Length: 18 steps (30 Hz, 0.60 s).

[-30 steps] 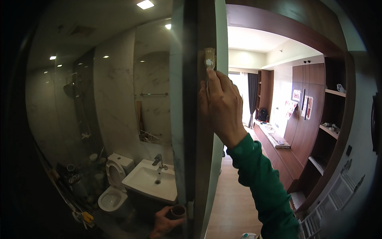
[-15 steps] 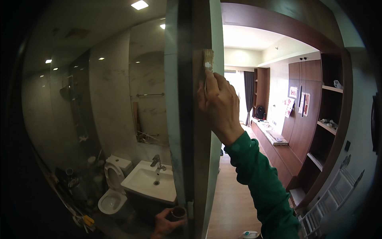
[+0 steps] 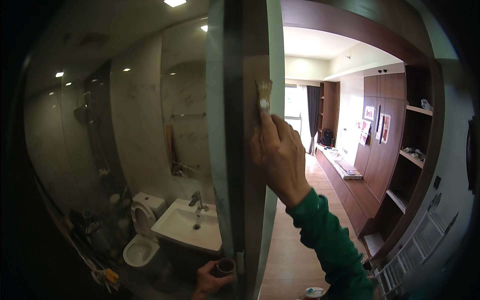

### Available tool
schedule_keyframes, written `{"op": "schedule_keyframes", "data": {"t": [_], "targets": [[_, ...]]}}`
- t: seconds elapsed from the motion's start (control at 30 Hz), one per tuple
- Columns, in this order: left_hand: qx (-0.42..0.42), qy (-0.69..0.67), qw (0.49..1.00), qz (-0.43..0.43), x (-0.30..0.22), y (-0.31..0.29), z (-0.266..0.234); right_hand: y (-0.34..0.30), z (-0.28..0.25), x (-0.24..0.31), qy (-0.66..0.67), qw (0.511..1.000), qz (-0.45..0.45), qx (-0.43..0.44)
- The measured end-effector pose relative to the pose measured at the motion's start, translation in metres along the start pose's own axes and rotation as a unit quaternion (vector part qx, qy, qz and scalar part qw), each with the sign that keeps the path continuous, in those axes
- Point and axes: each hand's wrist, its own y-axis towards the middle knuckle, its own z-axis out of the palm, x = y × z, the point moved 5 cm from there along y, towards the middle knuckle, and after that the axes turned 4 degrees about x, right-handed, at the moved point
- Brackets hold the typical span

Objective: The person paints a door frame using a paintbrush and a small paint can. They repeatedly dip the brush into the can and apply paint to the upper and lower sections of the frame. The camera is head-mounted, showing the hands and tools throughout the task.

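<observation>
A paintbrush (image 3: 264,96) with pale bristles is gripped in my right hand (image 3: 281,152), its tip pointing up against the dark brown door frame (image 3: 256,210). The bristles touch the frame's face near its edge, and the handle is hidden behind my fingers. Lower down, at the left of the frame, my left hand (image 3: 208,281) is closed around a small brown cup (image 3: 225,268). The cup is held upright with its opening facing up; its contents are too dark to make out.
Left of the frame lies a bathroom with a white washbasin (image 3: 192,225), a toilet (image 3: 141,250) and a mirror (image 3: 185,110). To the right, a room holds brown cabinets (image 3: 382,150), open shelves and an aluminium ladder (image 3: 417,245). A white tub (image 3: 314,292) stands on the floor below.
My right hand and the paintbrush have moved down along the door frame, the bristles now fanned out a little. My left hand still holds the cup in nearly the same place.
</observation>
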Motion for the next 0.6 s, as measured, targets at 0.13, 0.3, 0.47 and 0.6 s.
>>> {"op": "schedule_keyframes", "data": {"t": [0.13, 0.3, 0.47, 0.6], "targets": [[0.0, -0.007, 1.0, -0.01, 0.006, -0.003, 0.002, -0.039, -0.005, 0.009, 0.023, 0.997, 0.032, 0.073], [0.004, -0.01, 1.0, -0.007, 0.007, -0.001, 0.008, -0.06, -0.017, 0.022, 0.037, 0.991, 0.046, 0.122], [-0.01, 0.024, 0.999, 0.046, 0.008, 0.001, 0.011, -0.044, -0.065, 0.02, 0.14, 0.963, 0.105, 0.204], [-0.002, 0.016, 0.999, 0.043, 0.011, 0.001, 0.011, 0.005, -0.075, -0.001, 0.176, 0.934, 0.134, 0.281]]}}
